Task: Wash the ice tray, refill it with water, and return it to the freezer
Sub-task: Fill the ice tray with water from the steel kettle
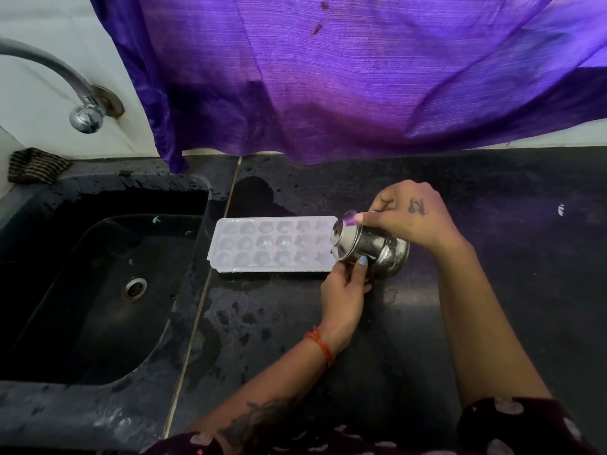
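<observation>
A white plastic ice tray (262, 246) with several rows of cells lies flat on the wet black counter (492, 257), just right of the sink. My right hand (407, 215) grips a small steel pot (371, 246), tilted on its side with its mouth over the tray's right end. My left hand (345, 290) comes up from below, holding the tray's near right corner, its thumb against the pot's rim. Whether the cells hold water cannot be told.
A black sink (98, 290) with a steel drain (134, 288) lies to the left, a chrome tap (83, 116) above it. A purple cloth (361, 77) hangs over the back of the counter. A dark scrubber (36, 165) sits at the sink's far left corner.
</observation>
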`<control>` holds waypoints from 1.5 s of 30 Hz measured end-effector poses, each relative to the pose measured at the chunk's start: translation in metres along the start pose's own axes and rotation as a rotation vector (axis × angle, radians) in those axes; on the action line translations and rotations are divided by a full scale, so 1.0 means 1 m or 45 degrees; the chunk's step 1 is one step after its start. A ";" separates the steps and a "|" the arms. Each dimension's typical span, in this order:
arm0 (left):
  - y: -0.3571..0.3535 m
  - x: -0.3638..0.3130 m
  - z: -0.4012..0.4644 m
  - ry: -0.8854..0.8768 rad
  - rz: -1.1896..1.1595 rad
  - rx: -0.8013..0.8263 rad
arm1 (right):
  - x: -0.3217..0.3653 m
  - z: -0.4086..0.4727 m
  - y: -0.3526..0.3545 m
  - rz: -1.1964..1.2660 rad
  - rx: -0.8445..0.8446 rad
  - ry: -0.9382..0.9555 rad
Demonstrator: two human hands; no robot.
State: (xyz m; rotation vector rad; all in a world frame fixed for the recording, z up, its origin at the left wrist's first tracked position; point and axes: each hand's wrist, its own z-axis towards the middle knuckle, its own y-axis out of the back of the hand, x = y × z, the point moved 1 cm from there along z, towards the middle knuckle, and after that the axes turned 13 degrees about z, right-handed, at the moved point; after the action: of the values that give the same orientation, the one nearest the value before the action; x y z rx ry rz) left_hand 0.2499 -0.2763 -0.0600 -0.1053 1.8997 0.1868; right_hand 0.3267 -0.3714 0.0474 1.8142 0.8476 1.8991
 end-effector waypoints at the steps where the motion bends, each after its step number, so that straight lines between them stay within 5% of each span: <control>1: 0.000 0.000 0.000 0.000 -0.002 0.001 | 0.000 0.000 0.000 -0.001 0.000 0.002; 19: 0.004 -0.004 -0.001 -0.105 0.187 -0.157 | -0.001 -0.001 0.002 0.117 -0.040 -0.051; 29: 0.024 -0.019 0.003 -0.271 0.348 -0.365 | -0.006 0.007 -0.010 0.491 -0.105 -0.115; 45: 0.101 -0.037 0.040 -0.402 0.360 -0.416 | 0.018 0.042 -0.070 1.000 -0.119 -0.143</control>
State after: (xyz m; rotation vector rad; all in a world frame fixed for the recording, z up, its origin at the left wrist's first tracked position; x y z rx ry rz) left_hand 0.2827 -0.1708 -0.0304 -0.0240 1.5503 0.6673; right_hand 0.3576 -0.3007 0.0147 2.3765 -0.0328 2.1682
